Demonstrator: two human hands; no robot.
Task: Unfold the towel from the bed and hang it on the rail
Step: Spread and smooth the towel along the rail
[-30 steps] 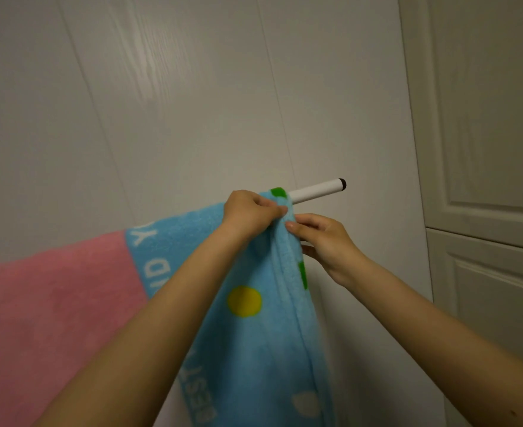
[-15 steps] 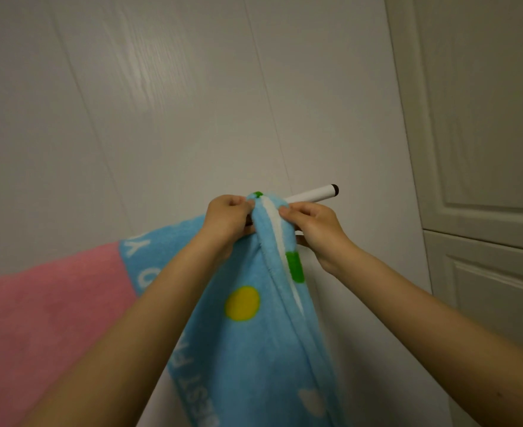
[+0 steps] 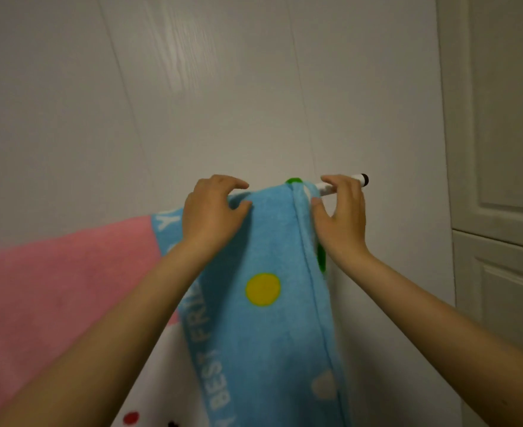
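A blue towel with yellow, green and white dots and white lettering hangs draped over a white rail with a black end cap, fixed along the wall. My left hand rests on the towel's top fold at the rail, thumb and fingers pinching the cloth. My right hand is at the towel's right edge, fingers curled over the rail and thumb against the hem. Most of the rail is hidden under the towels.
A pink towel hangs on the same rail to the left, touching the blue one. A white panelled door stands close on the right. The plain wall is right behind the rail.
Both hands have moved apart along the rail, spreading the bunched top of the blue towel flat. The camera has come closer.
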